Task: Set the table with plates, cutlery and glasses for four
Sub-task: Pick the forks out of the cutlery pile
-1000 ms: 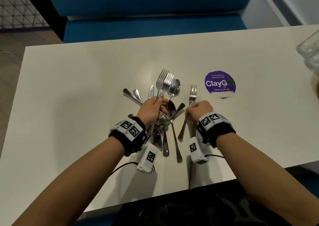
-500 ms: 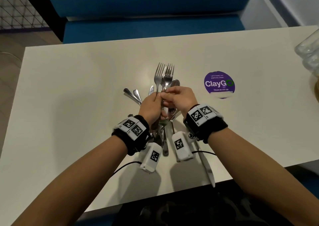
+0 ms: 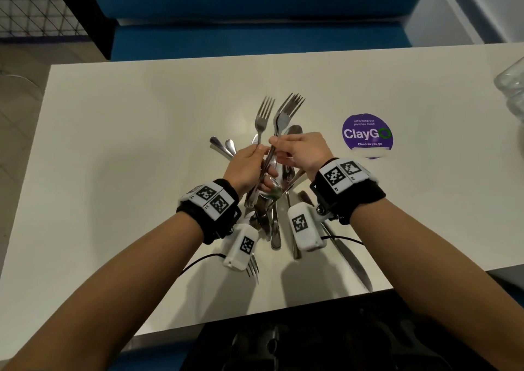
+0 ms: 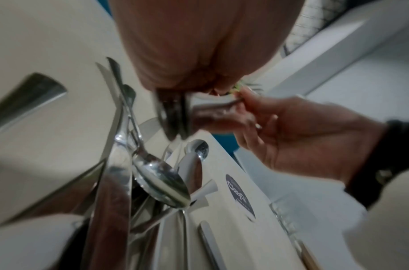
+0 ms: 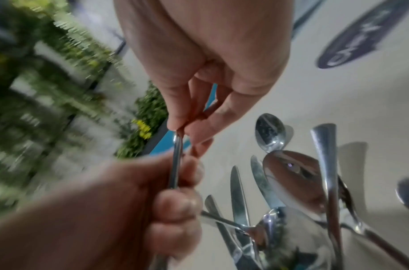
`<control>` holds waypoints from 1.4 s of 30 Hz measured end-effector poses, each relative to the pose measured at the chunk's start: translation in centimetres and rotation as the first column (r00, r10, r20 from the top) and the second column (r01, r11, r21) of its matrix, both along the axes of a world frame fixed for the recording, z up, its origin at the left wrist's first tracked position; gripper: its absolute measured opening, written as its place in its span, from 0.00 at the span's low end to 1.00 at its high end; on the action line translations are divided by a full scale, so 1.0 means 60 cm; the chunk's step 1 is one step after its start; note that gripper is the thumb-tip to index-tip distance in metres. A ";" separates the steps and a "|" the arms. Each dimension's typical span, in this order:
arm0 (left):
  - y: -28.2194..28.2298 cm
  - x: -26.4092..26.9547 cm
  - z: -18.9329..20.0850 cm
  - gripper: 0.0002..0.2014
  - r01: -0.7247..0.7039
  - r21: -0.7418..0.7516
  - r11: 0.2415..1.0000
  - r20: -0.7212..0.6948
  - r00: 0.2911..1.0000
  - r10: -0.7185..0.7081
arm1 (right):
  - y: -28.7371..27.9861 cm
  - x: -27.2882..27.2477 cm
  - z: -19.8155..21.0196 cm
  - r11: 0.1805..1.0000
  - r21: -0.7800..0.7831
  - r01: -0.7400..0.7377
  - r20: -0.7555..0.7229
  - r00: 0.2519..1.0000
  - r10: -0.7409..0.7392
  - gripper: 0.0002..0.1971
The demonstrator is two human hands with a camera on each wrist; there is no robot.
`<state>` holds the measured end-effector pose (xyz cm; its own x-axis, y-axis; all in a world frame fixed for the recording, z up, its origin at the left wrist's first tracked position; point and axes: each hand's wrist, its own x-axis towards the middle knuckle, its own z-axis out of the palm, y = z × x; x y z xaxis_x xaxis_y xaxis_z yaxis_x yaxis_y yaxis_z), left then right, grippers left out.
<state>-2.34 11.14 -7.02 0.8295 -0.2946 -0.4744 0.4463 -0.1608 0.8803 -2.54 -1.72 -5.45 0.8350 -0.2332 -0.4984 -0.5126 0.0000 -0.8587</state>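
- Left hand (image 3: 249, 169) was curled round a bundle of forks (image 3: 265, 121), gripping the handles, tines pointing away from the person, raised above the desk (image 3: 127, 143).
- Right hand (image 3: 302, 152) pinched the neck of one fork (image 3: 286, 112) from that bundle between thumb and fingertips; that fork tilted right, its tines splayed apart from the left fork's.
- Right wrist view confirmed the pinch: thumb and forefinger closed on a thin metal stem, left hand's fingers wrapped round the same stem just below.
- Both hands were touching or nearly touching at the bundle, over the cutlery pile (image 3: 276, 200).
- Pile lay on the desk under the hands: spoons, knives, more forks, crossed over each other. Exact count could not be told.
- One knife (image 3: 351, 260) lay apart from the pile, near the desk's near edge, blade pointing toward the person, partly under the right wrist.
- A fork's tines (image 3: 253, 270) stuck out below the left wrist camera.
- Purple round ClayGo sticker (image 3: 367, 133) sat on the desk right of the hands.
- Clear glassware (image 3: 513, 84) showed at the desk's far-right edge, cut off by the frame.
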 end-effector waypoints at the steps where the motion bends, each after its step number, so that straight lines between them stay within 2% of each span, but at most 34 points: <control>1: -0.002 0.000 0.000 0.17 0.014 0.035 0.999 0.040 0.999 -0.015 | 0.004 -0.001 0.000 0.998 -0.051 -0.032 0.015 0.999 0.033 0.12; 3: -0.005 -0.002 -0.002 0.18 0.014 0.082 0.997 0.091 0.996 -0.021 | 0.011 0.000 -0.002 0.985 -0.163 -0.065 0.037 0.997 0.071 0.11; 7: 0.003 -0.006 -0.004 0.27 0.011 0.080 0.997 0.055 0.998 -0.015 | 0.015 0.003 -0.006 0.926 -0.343 -0.154 0.035 0.984 0.177 0.13; 10: 0.017 -0.007 -0.004 0.32 0.021 0.012 1.000 -0.059 0.998 -0.020 | 0.026 -0.001 -0.010 0.942 -0.244 -0.230 -0.006 0.972 0.235 0.16; 12: 0.031 -0.008 -0.007 0.33 0.033 -0.057 0.998 -0.109 0.993 -0.039 | 0.037 -0.009 -0.014 0.969 -0.127 -0.212 0.002 0.977 0.214 0.16; 14: 0.051 -0.008 -0.014 0.33 0.110 -0.022 0.994 -0.073 0.991 -0.112 | 0.046 -0.016 -0.017 0.994 0.013 -0.108 -0.001 0.994 0.108 0.13; 15: 0.064 -0.008 -0.015 0.29 0.175 0.070 0.982 -0.019 0.985 -0.174 | 0.049 -0.017 -0.019 0.996 0.067 -0.051 -0.008 0.999 0.051 0.11; 16: 0.078 -0.008 -0.017 0.24 0.246 0.215 0.945 0.052 0.964 -0.262 | 0.051 -0.017 -0.019 0.996 0.091 -0.009 -0.013 1.000 0.010 0.09; 18: 0.110 -0.011 -0.030 0.14 0.317 0.523 0.791 0.161 0.875 -0.457 | 0.052 -0.016 -0.018 0.994 0.104 0.044 -0.013 0.999 -0.043 0.08; 19: 0.125 -0.017 -0.036 0.11 0.342 0.624 0.703 0.169 0.819 -0.548 | 0.051 -0.015 -0.018 0.991 0.114 0.068 -0.009 0.998 -0.068 0.08; 20: 0.137 -0.023 -0.043 0.11 0.367 0.712 0.599 0.169 0.738 -0.653 | 0.050 -0.016 -0.017 0.988 0.123 0.089 -0.005 0.996 -0.089 0.09; 22: 0.149 -0.038 -0.059 0.13 0.343 0.865 0.367 0.158 0.507 -0.847 | 0.050 -0.019 -0.022 0.986 0.123 0.110 -0.010 0.994 -0.110 0.10; 23: 0.150 -0.042 -0.066 0.15 0.293 0.914 0.282 0.148 0.405 -0.902 | 0.051 -0.022 -0.025 0.987 0.120 0.111 -0.020 0.994 -0.109 0.10; 25: 0.149 -0.042 -0.065 0.17 0.207 0.963 0.173 0.107 0.294 -0.950 | 0.056 -0.026 -0.032 0.987 0.117 0.114 -0.045 0.993 -0.109 0.10; 29: 0.151 -0.033 -0.055 0.15 0.157 0.987 -0.027 -0.048 0.134 -0.990 | 0.069 -0.033 -0.035 0.982 0.124 0.144 -0.067 0.988 -0.136 0.09; 31: 0.161 -0.029 -0.051 0.14 0.183 0.977 -0.112 -0.131 0.095 -0.987 | 0.076 -0.035 -0.034 0.979 0.134 0.156 -0.064 0.987 -0.148 0.08; 32: 0.169 -0.027 -0.048 0.13 0.225 0.964 -0.142 -0.167 0.097 -0.981 | 0.078 -0.035 -0.032 0.974 0.153 0.167 -0.065 0.985 -0.159 0.07; 33: 0.179 -0.025 -0.043 0.11 0.298 0.944 -0.142 -0.185 0.123 -0.975 | 0.080 -0.034 -0.029 0.966 0.186 0.181 -0.064 0.983 -0.172 0.05; 34: 0.190 -0.023 -0.035 0.10 0.397 0.911 -0.114 -0.198 0.178 -0.964 | 0.082 -0.032 -0.025 0.957 0.221 0.188 -0.058 0.982 -0.180 0.05; 37: 0.228 -0.015 -0.005 0.06 0.616 0.786 0.047 -0.212 0.341 -0.916 | 0.089 -0.024 -0.012 0.947 0.270 0.173 -0.020 0.984 -0.175 0.05; 39: 0.260 -0.006 0.013 0.01 0.639 0.746 0.188 -0.160 0.447 -0.880 | 0.094 -0.019 -0.003 0.940 0.290 0.181 0.012 0.981 -0.193 0.05; 40: 0.273 -0.001 0.019 0.03 0.617 0.736 0.280 -0.115 0.521 -0.846 | 0.095 -0.016 0.002 0.933 0.303 0.192 0.027 0.977 -0.210 0.05; 42: 0.285 0.008 0.022 0.05 0.479 0.725 0.494 0.032 0.694 -0.720 | 0.097 -0.012 0.013 0.918 0.335 0.210 0.056 0.969 -0.242 0.04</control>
<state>-1.88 28.21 -5.72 0.6893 -0.5110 -0.5135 -0.2407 -0.8301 0.5029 -3.29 4.10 -4.69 0.8257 -0.2605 -0.5004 -0.3829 0.3928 -0.8362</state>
